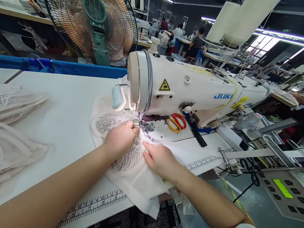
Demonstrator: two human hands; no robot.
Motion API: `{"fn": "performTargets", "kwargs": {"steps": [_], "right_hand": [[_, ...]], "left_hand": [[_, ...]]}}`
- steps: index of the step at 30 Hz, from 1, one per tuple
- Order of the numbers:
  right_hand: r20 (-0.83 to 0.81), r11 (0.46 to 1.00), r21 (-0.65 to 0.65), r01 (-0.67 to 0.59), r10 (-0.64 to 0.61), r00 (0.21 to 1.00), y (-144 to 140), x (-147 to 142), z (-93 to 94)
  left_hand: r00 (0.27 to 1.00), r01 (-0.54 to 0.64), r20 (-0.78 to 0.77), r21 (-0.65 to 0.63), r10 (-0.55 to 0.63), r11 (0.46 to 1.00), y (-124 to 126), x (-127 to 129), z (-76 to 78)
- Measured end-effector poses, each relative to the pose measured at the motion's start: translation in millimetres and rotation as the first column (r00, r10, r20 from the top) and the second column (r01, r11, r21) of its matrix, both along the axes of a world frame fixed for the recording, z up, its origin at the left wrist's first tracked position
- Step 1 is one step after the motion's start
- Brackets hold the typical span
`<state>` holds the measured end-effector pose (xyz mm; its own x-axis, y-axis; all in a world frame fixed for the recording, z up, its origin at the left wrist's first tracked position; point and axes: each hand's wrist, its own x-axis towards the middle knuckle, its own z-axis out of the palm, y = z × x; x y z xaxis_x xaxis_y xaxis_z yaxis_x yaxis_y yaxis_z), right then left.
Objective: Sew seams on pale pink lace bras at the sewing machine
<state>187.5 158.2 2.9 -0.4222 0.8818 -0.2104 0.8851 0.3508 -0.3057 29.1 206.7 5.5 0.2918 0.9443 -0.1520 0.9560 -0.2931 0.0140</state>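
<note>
Head view
Lace fabric (128, 161): spread flat on the table (67, 123), its long axis running from the near edge toward the needle (139, 119).
Left hand (121, 138): curled, fingertips pinching the fabric just beside the needle; nearer to it.
Right hand (160, 158): laid flat, pressing the fabric, just behind.

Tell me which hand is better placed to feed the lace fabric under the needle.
Probably the left hand: its fingertips already pinch the lace fabric right at the presser foot. The right hand lies flat on the fabric farther back, toward the table edge.
</note>
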Motion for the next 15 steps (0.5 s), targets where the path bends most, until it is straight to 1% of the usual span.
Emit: {"fn": "performTargets", "kwargs": {"steps": [2,5,8,15], "right_hand": [[0.0,1.0,0.013,0.0,0.0,1.0,4.4,0.3,0.1],[0.007,1.0,0.019,-0.003,0.003,1.0,7.7,0.6,0.7],[0.017,1.0,0.009,-0.003,0.003,1.0,7.5,0.9,0.9],[0.012,1.0,0.002,-0.017,0.017,1.0,3.7,2.3,0.7]], "left_hand": [[1.0,-0.007,0.007,0.047,0.006,0.999,2.4,1.7,-3.1],[1.0,-0.01,0.025,0.085,0.008,0.996,4.4,2.9,-7.2],[0.999,0.01,0.029,0.094,-0.013,0.996,5.6,1.7,-9.4],[0.992,0.102,0.069,0.098,-0.109,0.99,8.0,-7.7,-9.7]]}}
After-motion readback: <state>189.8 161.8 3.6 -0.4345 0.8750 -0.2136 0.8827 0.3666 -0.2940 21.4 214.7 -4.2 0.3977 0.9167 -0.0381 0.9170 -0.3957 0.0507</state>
